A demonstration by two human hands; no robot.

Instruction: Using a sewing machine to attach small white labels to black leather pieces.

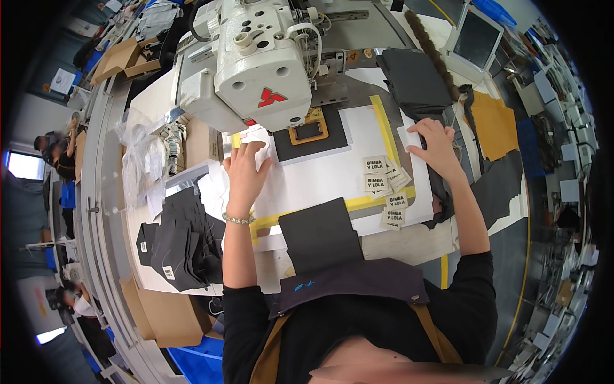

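A white sewing machine head (259,83) stands over a black fabric piece (300,147), with a yellowish frame (318,131) pressed on it beneath the head. My left hand (246,173) is beside the fabric's left edge, over white sheeting, fingers spread and nothing seen in them. To the right of the work plate, my right hand (438,146) has thumb and fingers around a small white flat piece (405,138), partly hidden by the fingers. Several pale printed labels (376,184) lie overlapping on the yellow-taped white plate (307,185). Another black fabric piece (320,237) lies at the near edge.
Black fabric pieces with labels (185,243) are piled at left, by clear plastic wrapping (144,153). Folded black fabric (416,80) and a mustard cloth (492,125) lie at right. A screen (476,41) stands behind them. An open cardboard box (166,313) sits lower left.
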